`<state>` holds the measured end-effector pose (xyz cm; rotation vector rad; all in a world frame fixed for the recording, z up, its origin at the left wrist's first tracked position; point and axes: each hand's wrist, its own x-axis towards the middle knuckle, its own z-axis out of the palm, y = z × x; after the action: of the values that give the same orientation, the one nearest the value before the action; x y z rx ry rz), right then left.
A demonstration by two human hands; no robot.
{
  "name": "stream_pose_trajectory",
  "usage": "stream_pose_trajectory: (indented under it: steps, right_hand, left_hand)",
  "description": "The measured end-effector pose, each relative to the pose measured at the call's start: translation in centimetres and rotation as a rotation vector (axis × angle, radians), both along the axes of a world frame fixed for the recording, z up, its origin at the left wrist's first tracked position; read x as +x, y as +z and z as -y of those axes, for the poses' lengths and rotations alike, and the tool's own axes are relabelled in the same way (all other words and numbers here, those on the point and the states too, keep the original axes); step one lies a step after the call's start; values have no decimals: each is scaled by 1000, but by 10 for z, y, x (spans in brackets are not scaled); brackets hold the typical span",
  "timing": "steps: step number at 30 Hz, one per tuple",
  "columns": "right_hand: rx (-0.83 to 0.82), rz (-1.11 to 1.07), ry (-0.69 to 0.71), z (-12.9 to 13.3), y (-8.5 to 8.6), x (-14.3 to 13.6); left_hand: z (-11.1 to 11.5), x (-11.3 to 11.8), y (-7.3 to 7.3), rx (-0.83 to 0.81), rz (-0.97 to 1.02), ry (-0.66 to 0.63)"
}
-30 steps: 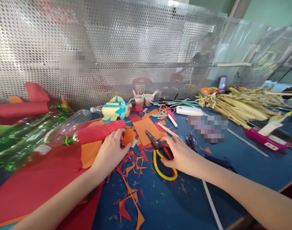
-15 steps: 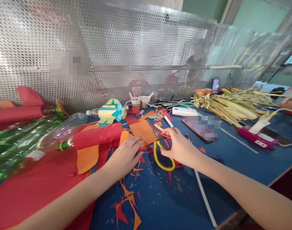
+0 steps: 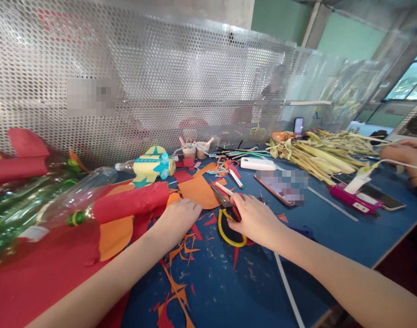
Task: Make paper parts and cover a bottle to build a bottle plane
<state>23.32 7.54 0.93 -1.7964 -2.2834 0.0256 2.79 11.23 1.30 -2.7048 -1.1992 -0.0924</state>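
My left hand (image 3: 181, 216) rests at the lower left edge of a piece of orange paper (image 3: 199, 189), with its fingers curled together on it. The thumb is mostly hidden. My right hand (image 3: 254, 216) is closed around the scissors (image 3: 233, 241), which have a yellow handle loop. Their dark blades point up and left, touching or overlapping the paper's right corner. A white marker (image 3: 223, 187) lies against the right fingertips; I cannot tell whether it is gripped too. Orange and red paper scraps (image 3: 176, 287) are strewn below my hands.
Left are a red-wrapped bottle (image 3: 131, 200), green bottles (image 3: 20, 209) and red paper (image 3: 40, 282). Behind stands a yellow-blue decorated bottle (image 3: 153, 166). To the right lie a phone (image 3: 278, 187), a purple power strip (image 3: 355, 198) and dried husks (image 3: 317, 155). Another person's hand (image 3: 404, 152) shows far right.
My left fingers have drawn closer together at the paper's edge. The right hand stays on the scissors. The view has shifted slightly, and another person's hand shows more at right.
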Motion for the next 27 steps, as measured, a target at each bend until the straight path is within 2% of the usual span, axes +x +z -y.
stream_pose_trajectory:
  steps: [4, 9, 12, 17, 19, 22, 26, 27]
  right_hand:
    - [34, 90, 3, 6, 4, -1]
    - [-129, 48, -9, 8, 0, -1]
    - [-187, -56, -22, 3, 0, 5]
    - [-292, -349, -14, -12, 7, 15]
    - [-333, -486, 13, -16, 7, 14]
    - [-370, -673, 61, -17, 2, 9]
    - [-411, -1114, 126, -11, -1, 2]
    - [-415, -1165, 146, -10, -2, 1]
  left_hand:
    - [0, -2, 3, 85, 56, 66]
    - [1, -6, 8, 200, 154, 252]
    - [-1, -10, 9, 150, 378, 315]
    - [-11, -12, 10, -243, 1120, 269]
    - [-16, -13, 10, -327, 1337, 264]
    - [-24, -16, 11, -326, 1479, 257]
    - [-28, -21, 14, -252, 1494, 245]
    - [-28, -21, 16, -234, 1506, 233]
